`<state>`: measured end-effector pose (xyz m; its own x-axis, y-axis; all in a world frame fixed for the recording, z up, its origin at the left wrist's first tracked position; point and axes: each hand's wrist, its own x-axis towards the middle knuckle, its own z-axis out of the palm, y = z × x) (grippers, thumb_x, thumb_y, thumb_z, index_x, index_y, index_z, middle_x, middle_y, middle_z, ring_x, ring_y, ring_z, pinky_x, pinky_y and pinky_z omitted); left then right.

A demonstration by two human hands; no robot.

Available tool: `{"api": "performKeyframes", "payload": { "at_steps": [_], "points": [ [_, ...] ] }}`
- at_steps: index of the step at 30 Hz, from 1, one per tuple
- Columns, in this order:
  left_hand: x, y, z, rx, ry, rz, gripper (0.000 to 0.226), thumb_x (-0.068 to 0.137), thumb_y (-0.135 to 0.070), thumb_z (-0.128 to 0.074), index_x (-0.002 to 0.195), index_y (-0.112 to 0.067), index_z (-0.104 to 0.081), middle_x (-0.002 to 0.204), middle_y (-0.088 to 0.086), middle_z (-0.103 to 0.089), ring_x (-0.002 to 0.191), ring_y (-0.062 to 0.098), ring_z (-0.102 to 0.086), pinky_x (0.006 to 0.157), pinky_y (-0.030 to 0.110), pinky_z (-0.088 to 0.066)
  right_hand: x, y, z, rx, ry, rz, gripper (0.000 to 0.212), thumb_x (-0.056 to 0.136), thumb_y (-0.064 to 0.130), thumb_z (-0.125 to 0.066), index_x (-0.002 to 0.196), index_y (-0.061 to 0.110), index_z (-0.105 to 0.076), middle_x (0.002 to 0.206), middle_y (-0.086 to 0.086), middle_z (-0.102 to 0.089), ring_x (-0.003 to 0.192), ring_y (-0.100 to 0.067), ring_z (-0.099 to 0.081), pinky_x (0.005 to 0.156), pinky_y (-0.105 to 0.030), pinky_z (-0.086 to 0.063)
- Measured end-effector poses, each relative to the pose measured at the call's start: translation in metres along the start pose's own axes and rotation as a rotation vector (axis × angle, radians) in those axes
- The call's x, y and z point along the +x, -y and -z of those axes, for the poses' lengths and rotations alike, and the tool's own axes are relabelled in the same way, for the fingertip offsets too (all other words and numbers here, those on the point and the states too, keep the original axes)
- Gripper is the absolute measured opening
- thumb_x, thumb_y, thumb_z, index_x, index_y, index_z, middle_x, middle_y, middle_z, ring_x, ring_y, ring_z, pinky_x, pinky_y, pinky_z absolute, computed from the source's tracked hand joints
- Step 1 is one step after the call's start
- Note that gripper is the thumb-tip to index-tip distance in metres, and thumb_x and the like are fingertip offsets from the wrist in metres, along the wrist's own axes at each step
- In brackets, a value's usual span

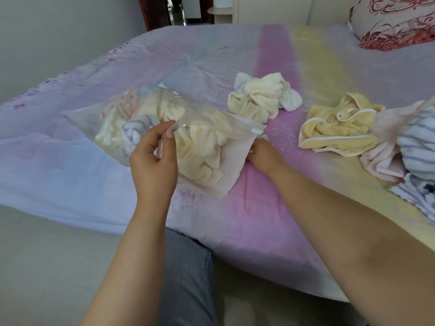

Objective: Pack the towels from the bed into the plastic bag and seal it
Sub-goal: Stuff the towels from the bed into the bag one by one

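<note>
Where the bed (pixel 270 220) fills most of the view, its cover is soft and wrinkled, with wide bands of pale blue, lilac, pink and yellow. Behind the bed stands a plain grey wall, and beyond its far edge a dark red door frame (pixel 154 12) opens to another room. A pillow (pixel 397 22) with red flower pattern lies at the bed's far right corner. Near the bed's front edge a knee in grey jeans (pixel 188 278) shows, over a light floor.

On the bed's middle lies the bag (pixel 235 156), clear and a little milky, with a zip strip and a small white slider (pixel 256 131) at its right end. It is already full of crumpled towels, cream and yellow, with one white towel with blue stripes inside.

The left hand (pixel 153 161) pinches the bag's upper edge between thumb and fingers and lifts it a little. The right hand (pixel 261 152) holds the bag's right edge just below the slider; its fingertips are hidden under the plastic.

Right of the bag, apart from it, lies a cream and white bundle (pixel 263 97). Farther right is a yellow towel (pixel 339 125) with white border, and beside it, at the picture's edge, a heap of pink and blue-striped towels (pixel 407 149).
</note>
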<state>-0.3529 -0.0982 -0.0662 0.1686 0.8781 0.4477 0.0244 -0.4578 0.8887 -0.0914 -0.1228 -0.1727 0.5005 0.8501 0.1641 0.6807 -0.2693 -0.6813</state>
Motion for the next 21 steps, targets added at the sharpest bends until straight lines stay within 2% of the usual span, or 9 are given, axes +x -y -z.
{"api": "performKeyframes", "payload": {
  "at_steps": [2,4,8,11,13,15,17,19,21],
  "points": [
    [-0.001,0.001,0.002,0.013,0.004,-0.001,0.022,0.097,-0.024,-0.054,0.11,-0.02,-0.071,0.105,-0.01,-0.071,0.106,0.004,-0.064,0.094,0.032,-0.052,-0.021,-0.007,0.0,0.131,-0.18,-0.13,0.011,0.082,0.013,-0.064,0.074,0.014,-0.057,0.073,0.006,-0.054,0.066,-0.009,-0.048,0.06,-0.023,-0.033],
    [-0.002,0.002,0.003,0.022,0.015,-0.006,0.022,0.097,-0.026,-0.054,0.111,-0.021,-0.07,0.106,-0.011,-0.071,0.107,0.004,-0.063,0.093,0.035,-0.053,-0.048,-0.01,0.011,0.309,-0.337,-0.177,0.011,0.079,0.006,-0.069,0.081,0.009,-0.058,0.076,0.002,-0.054,0.067,-0.009,-0.048,0.058,-0.02,-0.034],
    [-0.005,0.003,0.002,0.057,0.035,-0.004,0.023,0.097,-0.031,-0.053,0.112,-0.024,-0.07,0.109,-0.012,-0.071,0.107,0.002,-0.062,0.093,0.028,-0.051,-0.104,0.0,0.059,0.537,-0.574,-0.106,0.026,0.081,-0.003,-0.067,0.077,0.018,-0.052,0.073,0.01,-0.055,0.065,0.005,-0.052,0.065,-0.013,-0.041],
    [-0.005,0.001,0.001,0.061,0.036,0.003,0.024,0.097,-0.033,-0.053,0.113,-0.025,-0.07,0.11,-0.013,-0.071,0.108,0.0,-0.062,0.093,0.028,-0.05,-0.139,0.026,0.09,0.64,-0.626,0.059,0.025,0.081,0.004,-0.067,0.077,0.023,-0.051,0.069,0.015,-0.06,0.066,0.001,-0.054,0.064,-0.014,-0.044],
    [-0.004,0.0,0.001,0.046,0.038,0.016,0.024,0.096,-0.033,-0.055,0.113,-0.024,-0.07,0.11,-0.012,-0.071,0.108,0.002,-0.062,0.095,0.029,-0.05,-0.16,0.05,0.093,0.648,-0.602,0.175,0.021,0.074,0.014,-0.069,0.078,0.024,-0.051,0.073,0.017,-0.059,0.071,-0.003,-0.053,0.066,-0.015,-0.043],
    [-0.002,-0.003,0.002,0.01,0.05,0.038,0.024,0.095,-0.031,-0.058,0.113,-0.022,-0.071,0.11,-0.01,-0.071,0.109,0.004,-0.063,0.097,0.031,-0.05,-0.174,0.07,0.079,0.616,-0.527,0.242,0.022,0.067,0.024,-0.067,0.079,0.026,-0.049,0.078,0.024,-0.059,0.071,0.007,-0.051,0.066,-0.009,-0.04],
    [0.001,-0.007,0.004,-0.002,0.064,0.061,0.019,0.093,-0.027,-0.061,0.109,-0.026,-0.072,0.111,-0.009,-0.07,0.106,0.004,-0.063,0.097,0.03,-0.05,-0.18,0.086,0.056,0.573,-0.38,0.198,0.024,0.065,0.029,-0.068,0.08,0.029,-0.05,0.08,0.028,-0.06,0.07,0.01,-0.052,0.063,-0.007,-0.039],
    [0.002,-0.009,0.009,0.055,0.082,0.036,0.017,0.091,-0.026,-0.064,0.102,-0.037,-0.069,0.111,-0.01,-0.066,0.097,0.001,-0.059,0.09,0.022,-0.048,-0.176,0.093,0.031,0.545,-0.194,0.094,0.026,0.07,0.021,-0.074,0.08,0.031,-0.052,0.079,0.022,-0.061,0.067,0.01,-0.052,0.063,-0.01,-0.04],
    [0.004,-0.008,0.015,0.133,0.128,-0.003,0.019,0.09,-0.026,-0.065,0.099,-0.043,-0.066,0.104,-0.008,-0.06,0.086,-0.004,-0.053,0.08,0.013,-0.043,-0.161,0.097,0.009,0.522,-0.083,-0.016,0.028,0.078,0.011,-0.072,0.078,0.031,-0.053,0.076,0.015,-0.058,0.062,0.006,-0.051,0.062,-0.018,-0.041]
  ]
}}
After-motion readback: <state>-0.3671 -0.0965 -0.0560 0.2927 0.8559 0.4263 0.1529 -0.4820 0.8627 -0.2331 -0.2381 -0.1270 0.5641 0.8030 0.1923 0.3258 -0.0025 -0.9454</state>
